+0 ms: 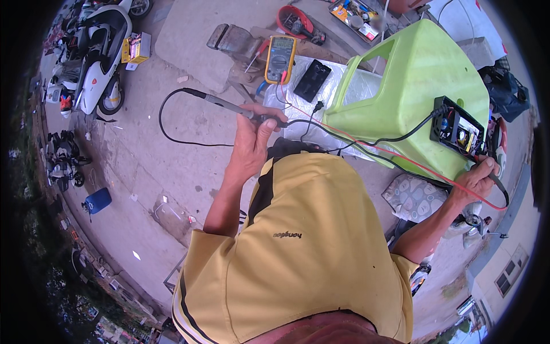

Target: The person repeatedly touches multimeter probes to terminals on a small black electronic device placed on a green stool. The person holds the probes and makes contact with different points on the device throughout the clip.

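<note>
My left hand is closed around a grey-and-black test probe and a black cable plug, with the probe's tip end against the plug. From that plug a black cable runs across to an opened black charger case, its circuit parts exposed, resting on a light green plastic body panel. My right hand grips a second test probe with a red lead, close to the case's lower right corner; its tip is hard to make out. A yellow multimeter, display lit, lies beyond my left hand.
A black rectangular cover lies on silvery sheeting beside the multimeter. Behind are a bench vise, a red basin holding a power tool, and a parts tray. A white scooter stands far left. Leads cross before me.
</note>
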The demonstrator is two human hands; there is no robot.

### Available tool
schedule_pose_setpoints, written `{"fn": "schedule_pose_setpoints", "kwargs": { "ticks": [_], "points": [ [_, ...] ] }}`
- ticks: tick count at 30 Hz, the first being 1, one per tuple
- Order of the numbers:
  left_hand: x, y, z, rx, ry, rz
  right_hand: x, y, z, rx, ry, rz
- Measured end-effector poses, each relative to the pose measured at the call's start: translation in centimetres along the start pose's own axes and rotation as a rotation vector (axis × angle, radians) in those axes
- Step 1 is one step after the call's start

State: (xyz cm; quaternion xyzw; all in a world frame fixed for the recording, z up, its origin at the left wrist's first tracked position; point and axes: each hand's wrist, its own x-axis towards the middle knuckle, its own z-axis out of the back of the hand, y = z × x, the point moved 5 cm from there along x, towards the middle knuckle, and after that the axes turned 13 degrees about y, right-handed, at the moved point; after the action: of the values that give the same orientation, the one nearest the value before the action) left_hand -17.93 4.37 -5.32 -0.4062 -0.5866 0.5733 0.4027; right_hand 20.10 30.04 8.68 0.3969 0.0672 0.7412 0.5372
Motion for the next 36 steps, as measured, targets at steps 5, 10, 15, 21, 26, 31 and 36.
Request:
{"fn": "schedule_pose_setpoints", "kwargs": {
  "ticks": [5, 10, 15, 21, 26, 31, 36],
  "points": [
    [0.3, 0.3, -2.4, 0.29, 0.317, 0.172, -0.2, 0.5, 0.8, -0.078, -0.023, 0.026],
    [-1.1, -0.4, -4.4, -0.153, 0.436, 0.19, 0.5, 0.8, -0.1, 0.02, 0.004, 0.053],
    [0.1, -1.5, -3.9, -0.503, 0.448, 0.025, 0.8, 0.8, 0.2, 0.052, -0.019, 0.073],
    [0.2, -2.6, -5.1, -0.074, 0.356, 0.084, 0.4, 0.8, 0.3, 0.025, 0.019, 0.043],
    [-0.2, -0.7, -6.0, 0.778, 0.515, 0.28, 0.2, 1.1, 0.5, 0.003, 0.017, 0.038],
    [-0.7, 3.1, -5.0, 0.96, 0.31, 0.367, 0.5, 0.9, -0.2, 0.003, 0.048, 0.044],
    [0.2, 4.3, -1.4, 0.216, -0.228, -0.117, 0.3, 0.4, 0.5, -0.003, 0.013, 0.049]
  ]
}}
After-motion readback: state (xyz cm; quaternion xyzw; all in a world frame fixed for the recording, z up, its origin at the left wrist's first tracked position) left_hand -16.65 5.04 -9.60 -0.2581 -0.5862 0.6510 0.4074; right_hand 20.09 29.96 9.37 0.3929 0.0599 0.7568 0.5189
